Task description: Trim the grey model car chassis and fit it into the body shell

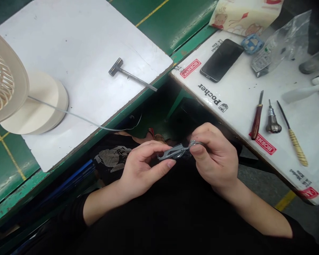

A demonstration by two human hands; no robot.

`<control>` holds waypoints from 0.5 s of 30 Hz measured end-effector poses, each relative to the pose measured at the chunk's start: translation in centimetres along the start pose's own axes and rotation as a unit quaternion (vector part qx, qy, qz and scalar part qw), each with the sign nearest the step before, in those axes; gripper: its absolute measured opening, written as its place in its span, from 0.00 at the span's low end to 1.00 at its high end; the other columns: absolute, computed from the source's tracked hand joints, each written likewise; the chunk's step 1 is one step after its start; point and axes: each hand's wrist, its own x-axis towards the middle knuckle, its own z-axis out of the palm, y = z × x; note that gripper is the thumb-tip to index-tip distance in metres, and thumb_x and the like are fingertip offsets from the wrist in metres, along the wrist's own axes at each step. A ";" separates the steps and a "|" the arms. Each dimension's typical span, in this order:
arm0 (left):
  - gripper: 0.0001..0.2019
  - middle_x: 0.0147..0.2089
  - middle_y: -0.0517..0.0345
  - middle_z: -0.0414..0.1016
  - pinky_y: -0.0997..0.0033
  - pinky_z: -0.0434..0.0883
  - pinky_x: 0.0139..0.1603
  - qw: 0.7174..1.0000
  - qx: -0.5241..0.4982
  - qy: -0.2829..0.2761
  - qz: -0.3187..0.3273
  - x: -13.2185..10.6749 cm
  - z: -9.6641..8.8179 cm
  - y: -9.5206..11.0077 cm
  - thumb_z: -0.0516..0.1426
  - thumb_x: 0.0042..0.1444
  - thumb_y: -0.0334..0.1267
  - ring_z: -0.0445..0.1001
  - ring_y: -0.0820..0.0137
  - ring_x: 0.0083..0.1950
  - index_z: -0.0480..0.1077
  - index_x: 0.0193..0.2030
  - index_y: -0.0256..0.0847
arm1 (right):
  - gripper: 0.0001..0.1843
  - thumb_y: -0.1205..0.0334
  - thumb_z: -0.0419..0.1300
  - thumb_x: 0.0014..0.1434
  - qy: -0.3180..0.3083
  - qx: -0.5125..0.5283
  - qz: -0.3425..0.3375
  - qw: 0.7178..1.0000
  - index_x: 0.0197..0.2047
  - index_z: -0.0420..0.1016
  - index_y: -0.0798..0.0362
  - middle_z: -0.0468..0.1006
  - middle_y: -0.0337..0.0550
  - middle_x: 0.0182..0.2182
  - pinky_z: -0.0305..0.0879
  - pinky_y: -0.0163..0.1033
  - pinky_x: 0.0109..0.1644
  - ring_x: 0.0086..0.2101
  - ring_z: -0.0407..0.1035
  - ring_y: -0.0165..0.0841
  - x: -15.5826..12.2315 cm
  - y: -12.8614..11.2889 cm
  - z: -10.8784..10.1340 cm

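In front of my black top, my left hand pinches a small grey metal-looking piece between thumb and fingers. The piece is flat, with cut-out openings, and its exact kind is unclear. At its right end is a thin loop, which the thumb and index finger of my right hand grip. Both hands are closed on the piece, close together over the gap between the two tables. Part of it is hidden behind the fingers.
A small metal hammer and a beige fan with its cord are on the left table. A black phone, a plastic bag, and several hand tools, one a wood-handled chisel, lie on the right table.
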 end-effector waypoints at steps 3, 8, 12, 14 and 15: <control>0.14 0.54 0.46 0.93 0.60 0.89 0.54 0.997 -0.043 -0.045 -0.041 0.2 -0.3 -0.2 0.78 0.69 0.41 0.91 0.58 0.52 0.92 0.59 0.46 | 0.19 0.48 0.69 0.85 -0.019 0.020 0.012 1.000 0.39 0.83 0.46 0.78 0.41 0.35 0.70 0.48 0.40 0.35 0.72 0.38 0.1 -0.3 -0.1; 0.15 0.55 0.48 0.94 0.63 0.89 0.56 0.989 -0.106 -0.074 -0.076 0.3 -0.3 -0.4 0.79 0.69 0.37 0.92 0.60 0.53 0.92 0.61 0.47 | 0.21 0.48 0.69 0.85 -0.039 0.031 0.030 0.998 0.38 0.83 0.46 0.77 0.40 0.34 0.70 0.46 0.39 0.34 0.71 0.36 0.2 -0.2 0.0; 0.16 0.56 0.48 0.93 0.61 0.89 0.59 0.995 -0.084 -0.046 -0.034 0.2 -0.3 -0.6 0.78 0.70 0.37 0.92 0.59 0.55 0.92 0.62 0.49 | 0.22 0.47 0.70 0.84 -0.027 0.013 0.040 0.999 0.36 0.84 0.46 0.78 0.41 0.33 0.71 0.45 0.38 0.33 0.71 0.36 0.2 -0.1 0.2; 0.17 0.56 0.48 0.93 0.62 0.89 0.58 0.997 -0.066 -0.037 -0.015 0.2 -0.4 -0.6 0.79 0.69 0.38 0.91 0.59 0.55 0.92 0.63 0.50 | 0.23 0.46 0.70 0.83 -0.020 -0.001 0.040 0.999 0.35 0.84 0.46 0.79 0.41 0.33 0.72 0.45 0.38 0.33 0.72 0.36 0.2 -0.2 0.2; 0.18 0.56 0.47 0.93 0.62 0.89 0.59 0.998 -0.060 -0.034 -0.010 0.1 -0.5 -0.6 0.79 0.68 0.38 0.91 0.59 0.55 0.92 0.63 0.50 | 0.23 0.46 0.70 0.83 -0.018 -0.006 0.039 0.999 0.35 0.84 0.46 0.79 0.41 0.33 0.72 0.45 0.38 0.33 0.72 0.36 0.2 -0.3 0.3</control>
